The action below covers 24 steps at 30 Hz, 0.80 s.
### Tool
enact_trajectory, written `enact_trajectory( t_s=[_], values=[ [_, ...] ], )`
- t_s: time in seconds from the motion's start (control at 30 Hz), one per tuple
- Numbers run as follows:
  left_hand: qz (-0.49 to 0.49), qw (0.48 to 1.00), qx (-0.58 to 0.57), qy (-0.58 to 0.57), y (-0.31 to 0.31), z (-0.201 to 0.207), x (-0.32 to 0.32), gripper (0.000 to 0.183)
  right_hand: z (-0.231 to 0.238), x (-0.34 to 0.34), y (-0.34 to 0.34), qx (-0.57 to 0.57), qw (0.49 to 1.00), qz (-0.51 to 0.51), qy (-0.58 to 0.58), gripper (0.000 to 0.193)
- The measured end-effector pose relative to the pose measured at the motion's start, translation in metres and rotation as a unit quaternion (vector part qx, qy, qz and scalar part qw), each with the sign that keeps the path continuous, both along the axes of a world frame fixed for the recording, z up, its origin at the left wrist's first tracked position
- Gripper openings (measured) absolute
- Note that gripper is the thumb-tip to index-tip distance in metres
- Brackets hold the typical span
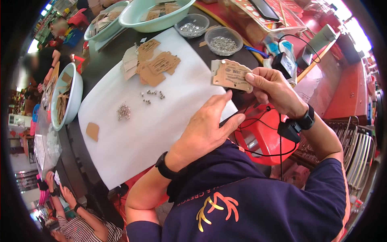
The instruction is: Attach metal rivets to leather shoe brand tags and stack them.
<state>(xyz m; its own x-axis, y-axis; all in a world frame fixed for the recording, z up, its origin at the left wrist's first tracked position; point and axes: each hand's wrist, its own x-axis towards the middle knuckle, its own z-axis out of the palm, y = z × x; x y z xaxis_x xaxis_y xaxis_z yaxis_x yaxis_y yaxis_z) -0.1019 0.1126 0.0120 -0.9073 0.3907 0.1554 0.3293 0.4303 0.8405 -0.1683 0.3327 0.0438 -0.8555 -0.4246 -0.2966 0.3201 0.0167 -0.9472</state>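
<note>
My right hand (276, 88) pinches a small stack of brown printed cardboard cards (231, 76) with a scalloped edge, thumb on top; a paler grey card sticks out at the stack's left end. Just below it, my left hand (205, 125) is open, fingers stretched and thumb apart, holding nothing. A loose pile of similar brown cards (159, 66) lies on the white sheet (137, 149) ahead. Nearer on the sheet are a heap of tiny silvery metal pieces (124, 111) and a few scattered darker ones (147, 97). One plain brown card (92, 131) lies at the sheet's left.
Two clear round tubs of small metal parts, one left (191, 26) and one right (223, 42), stand behind the sheet. Pale green basins (157, 24) with cards sit at the back. A red stool (262, 137) with black cables is at my right. Other people work at the left.
</note>
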Motion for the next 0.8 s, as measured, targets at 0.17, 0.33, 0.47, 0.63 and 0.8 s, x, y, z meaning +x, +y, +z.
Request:
enact_trajectory(
  t_s=[0.17, 0.33, 0.47, 0.63, 0.8],
  values=[
    [0.075, 0.928, 0.339, -0.133, -0.016, -0.001, 0.021, 0.047, 0.004, 0.016, -0.059, -0.053, 0.996, 0.076, 0.015, 0.030],
    [0.198, 0.832, 0.517, -0.024, -0.034, 0.001, 0.035, 0.040, -0.003, 0.026, -0.118, -0.029, 0.987, 0.141, 0.068, 0.033],
    [0.216, 0.804, 0.553, 0.004, -0.063, -0.006, 0.049, 0.038, -0.003, 0.031, -0.152, -0.021, 0.977, 0.185, 0.103, 0.032],
    [0.250, 0.774, 0.581, 0.027, -0.077, -0.004, 0.064, 0.037, -0.003, 0.037, -0.177, -0.004, 0.968, 0.226, 0.110, 0.032],
    [0.325, 0.785, 0.524, 0.058, -0.086, -0.011, 0.073, 0.036, -0.014, 0.042, -0.197, -0.002, 0.965, 0.239, 0.109, 0.032]
  ],
)
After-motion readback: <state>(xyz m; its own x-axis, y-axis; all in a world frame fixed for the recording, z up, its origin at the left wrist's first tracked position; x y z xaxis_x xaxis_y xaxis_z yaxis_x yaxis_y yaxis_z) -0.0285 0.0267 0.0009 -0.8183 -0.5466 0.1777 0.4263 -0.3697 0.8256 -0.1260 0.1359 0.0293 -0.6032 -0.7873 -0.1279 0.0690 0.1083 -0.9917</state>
